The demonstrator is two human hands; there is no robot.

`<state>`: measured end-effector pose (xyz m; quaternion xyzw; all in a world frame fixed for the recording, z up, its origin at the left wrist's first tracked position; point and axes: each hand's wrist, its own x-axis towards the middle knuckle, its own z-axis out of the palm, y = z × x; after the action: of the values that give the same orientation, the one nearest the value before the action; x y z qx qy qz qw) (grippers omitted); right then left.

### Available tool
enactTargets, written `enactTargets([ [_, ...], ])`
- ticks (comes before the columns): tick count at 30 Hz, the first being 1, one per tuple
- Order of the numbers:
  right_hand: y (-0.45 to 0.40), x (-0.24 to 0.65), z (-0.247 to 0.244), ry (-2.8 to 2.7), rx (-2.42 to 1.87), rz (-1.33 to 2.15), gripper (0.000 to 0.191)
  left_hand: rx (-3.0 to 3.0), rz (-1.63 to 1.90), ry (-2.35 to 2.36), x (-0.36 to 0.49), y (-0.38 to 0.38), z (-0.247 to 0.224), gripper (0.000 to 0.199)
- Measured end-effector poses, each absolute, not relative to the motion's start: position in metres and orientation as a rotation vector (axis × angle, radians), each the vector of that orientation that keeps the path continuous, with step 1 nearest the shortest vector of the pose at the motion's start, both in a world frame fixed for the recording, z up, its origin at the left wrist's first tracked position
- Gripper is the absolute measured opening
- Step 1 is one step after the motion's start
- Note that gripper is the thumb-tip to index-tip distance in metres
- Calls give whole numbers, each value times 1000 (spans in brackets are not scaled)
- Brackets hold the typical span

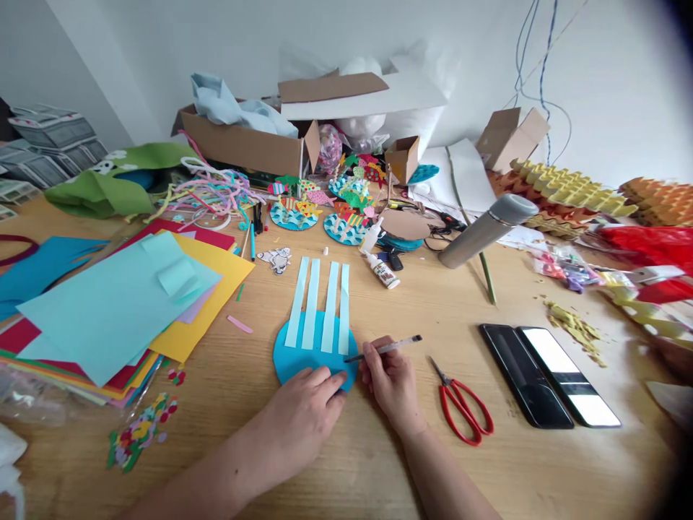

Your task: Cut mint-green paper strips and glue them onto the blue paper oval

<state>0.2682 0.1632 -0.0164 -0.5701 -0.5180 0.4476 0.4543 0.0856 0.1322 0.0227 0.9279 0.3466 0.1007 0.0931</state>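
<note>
A blue paper disc [311,361] lies on the table in front of me. Several pale turquoise paper strips [310,303] lie side by side, their near ends on the disc and their far ends beyond its rim. My left hand [311,404] presses on the disc's lower edge, fingers lying over the paper and gripping nothing. In my right hand [388,379] a slim pen [390,347] is pinched, its tip at the disc's right side near the rightmost strip. Red-handled scissors [460,404] lie partly spread, just right of my right hand.
Stacked coloured paper [119,303] lies left, near paper scraps [141,433]. Glue bottles [383,271], finished fish crafts [346,227] and a cardboard box [243,148] stand behind. To the right are a steel flask [481,235], two phones [525,375] and egg trays [568,191].
</note>
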Motion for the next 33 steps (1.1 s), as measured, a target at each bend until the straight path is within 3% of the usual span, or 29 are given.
enactTargets([
  [17, 164, 260, 2, -1203, -1255, 1122, 28, 2786, 305, 1022, 85, 129, 22, 27],
  [33, 166, 256, -3, -1410, -1304, 1104, 24, 2673, 71, 1013, 81, 127, 30, 15],
])
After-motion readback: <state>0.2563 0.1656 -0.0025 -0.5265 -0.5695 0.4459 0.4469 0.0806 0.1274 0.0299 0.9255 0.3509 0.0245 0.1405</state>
